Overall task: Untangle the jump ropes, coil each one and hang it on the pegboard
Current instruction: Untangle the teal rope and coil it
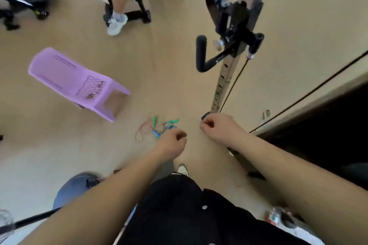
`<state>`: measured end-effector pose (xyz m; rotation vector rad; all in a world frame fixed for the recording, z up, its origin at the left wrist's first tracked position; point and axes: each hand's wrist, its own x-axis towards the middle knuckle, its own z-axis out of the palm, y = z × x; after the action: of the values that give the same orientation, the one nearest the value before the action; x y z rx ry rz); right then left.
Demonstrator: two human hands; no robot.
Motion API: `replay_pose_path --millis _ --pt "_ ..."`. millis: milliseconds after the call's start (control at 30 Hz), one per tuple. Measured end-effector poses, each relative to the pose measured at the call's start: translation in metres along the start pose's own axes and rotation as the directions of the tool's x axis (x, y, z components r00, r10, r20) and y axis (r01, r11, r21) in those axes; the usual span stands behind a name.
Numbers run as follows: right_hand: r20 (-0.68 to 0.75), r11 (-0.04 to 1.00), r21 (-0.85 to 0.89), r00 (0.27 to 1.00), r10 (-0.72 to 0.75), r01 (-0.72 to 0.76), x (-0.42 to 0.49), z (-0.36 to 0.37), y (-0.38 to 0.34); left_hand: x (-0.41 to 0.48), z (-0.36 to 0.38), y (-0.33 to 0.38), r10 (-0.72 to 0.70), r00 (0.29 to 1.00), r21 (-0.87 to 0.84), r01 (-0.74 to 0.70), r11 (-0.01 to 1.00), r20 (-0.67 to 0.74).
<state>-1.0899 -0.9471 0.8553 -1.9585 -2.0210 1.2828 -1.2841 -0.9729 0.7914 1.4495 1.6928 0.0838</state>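
Nearest the camera is the person's black top (179, 215). Both bare forearms reach forward from it over the tan floor (59, 145). A blue-grey ball (73, 189) sits low on the left beside the left forearm, and the toe of a white shoe (183, 169) shows between the arms.

The left hand (171, 143) is held palm down with its fingers curled under. No cord shows inside them, and the blur makes it impossible to tell whether they pinch anything. The right hand (219, 127) is just beside it, a little further out. Its fingers are curled too and its thumb is close to its forefinger; I cannot tell whether it holds anything.

The ropes (157, 129) lie in one loose tangle on the floor, in the picture just beyond and left of the left hand. There are red loops on the left, with green and blue handles and blue cord on the right.

Past the right hand a perforated metal post (223, 79) rises, with a thin black cable (233, 83) running along it and a black curved handle (201, 53) sticking out higher up. To the left, well apart from the ropes, a purple plastic chair (77, 83) is seen tilted in the wide-angle view.

Furthest off, another person's bare leg (117, 0) and pale sneaker (116, 24) stand among black equipment frames.
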Motion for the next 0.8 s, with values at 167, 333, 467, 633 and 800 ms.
replay_pose_path --millis 167,333,467,633,800 --pt "0.102 0.996 -0.068 0.993 -0.057 0.064 0.074 0.037 -0.068 0.022 -0.064 -0.057 -0.1 0.994 -0.046 0.098 0.994 -0.043" --pt "0.175 0.995 -0.066 0.983 -0.063 0.076 0.137 0.041 -0.131 0.051 -0.128 -0.065 -0.129 0.988 -0.105 0.119 0.987 -0.089" --pt "0.116 0.997 -0.06 0.992 -0.039 0.046 0.202 0.028 -0.149 0.092 -0.165 -0.063 -0.173 0.974 -0.126 0.155 0.98 -0.144" --pt "0.086 0.988 0.133 0.994 0.061 -0.072 0.265 0.018 -0.156 0.151 -0.214 -0.044 -0.162 0.974 -0.145 0.14 0.98 -0.156" --pt "0.055 0.958 0.204 0.979 0.195 -0.202 0.309 0.006 -0.157 0.216 -0.266 -0.019 -0.008 0.999 0.049 0.01 0.999 -0.033"
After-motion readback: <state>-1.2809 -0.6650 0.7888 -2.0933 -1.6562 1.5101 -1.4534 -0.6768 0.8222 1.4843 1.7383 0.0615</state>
